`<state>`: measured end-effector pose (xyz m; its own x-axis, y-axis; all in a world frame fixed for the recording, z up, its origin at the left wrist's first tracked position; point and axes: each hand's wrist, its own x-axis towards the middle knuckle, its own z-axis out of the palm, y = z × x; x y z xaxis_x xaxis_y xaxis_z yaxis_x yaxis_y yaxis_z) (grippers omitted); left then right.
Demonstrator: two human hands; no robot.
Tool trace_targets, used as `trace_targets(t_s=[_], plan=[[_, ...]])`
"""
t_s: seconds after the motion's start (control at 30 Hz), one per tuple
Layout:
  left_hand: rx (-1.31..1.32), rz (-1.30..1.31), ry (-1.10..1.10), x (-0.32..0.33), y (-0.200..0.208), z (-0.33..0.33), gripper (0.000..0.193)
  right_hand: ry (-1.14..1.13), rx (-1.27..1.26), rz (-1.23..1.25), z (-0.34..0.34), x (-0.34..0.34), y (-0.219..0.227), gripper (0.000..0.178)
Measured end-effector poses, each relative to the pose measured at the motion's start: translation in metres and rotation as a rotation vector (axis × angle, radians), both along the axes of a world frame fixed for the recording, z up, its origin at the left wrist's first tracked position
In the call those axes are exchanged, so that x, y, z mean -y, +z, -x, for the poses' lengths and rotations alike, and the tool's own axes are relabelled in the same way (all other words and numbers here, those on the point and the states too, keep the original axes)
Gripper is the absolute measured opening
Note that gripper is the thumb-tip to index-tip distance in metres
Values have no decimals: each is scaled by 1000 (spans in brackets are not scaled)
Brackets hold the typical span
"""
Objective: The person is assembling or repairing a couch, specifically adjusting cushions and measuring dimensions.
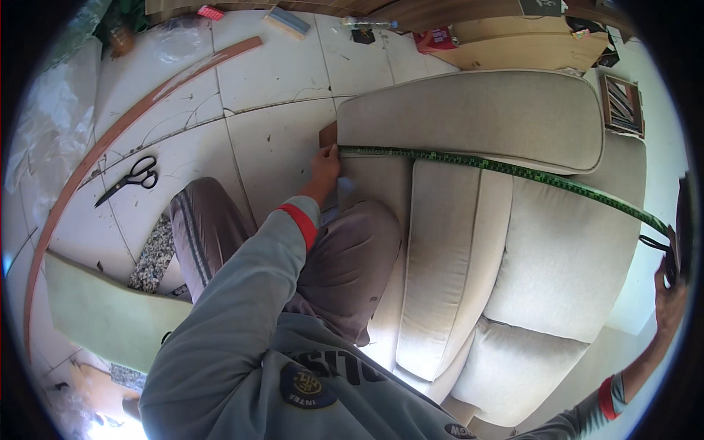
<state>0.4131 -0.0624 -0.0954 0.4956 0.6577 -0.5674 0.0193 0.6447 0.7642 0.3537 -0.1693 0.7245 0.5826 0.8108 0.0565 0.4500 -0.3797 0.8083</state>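
A green tape measure point(469, 160) with dark markings stretches along the inner side of a beige sofa's armrest point(469, 117), from its front edge to beyond the back. My left hand point(327, 167) is closed, pinching the tape's end at the armrest's front corner, beside a small brown piece point(328, 134). Far to the right, my right hand point(669, 297) is raised, its fingers closed around the other end of the tape measure. A black strap loop point(653, 242) hangs there, and the dark rim partly hides what the fingers grip.
Black scissors point(132, 180) and a long curved brown strip point(110, 139) lie on the tiled floor at left. Pale green foam point(110, 312) is at lower left, clear plastic sheeting point(62, 139) at far left. Sofa seat cushions point(557, 257) spread to the right.
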Motion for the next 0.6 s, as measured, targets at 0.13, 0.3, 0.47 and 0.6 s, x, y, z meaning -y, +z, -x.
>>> trace_targets(t_s=[0.13,0.3,0.47,0.6], plan=[[29,-12,0,4,4,-3,38,75,209,225,-34,2,-21,50],[7,-10,39,14,12,-2,35,159,362,298,-50,9,-33,45],[5,58,28,22,15,10,38,104,319,238,-53,13,-31,44],[25,117,-2,24,2,22,40,214,220,189,-59,15,-25,46]])
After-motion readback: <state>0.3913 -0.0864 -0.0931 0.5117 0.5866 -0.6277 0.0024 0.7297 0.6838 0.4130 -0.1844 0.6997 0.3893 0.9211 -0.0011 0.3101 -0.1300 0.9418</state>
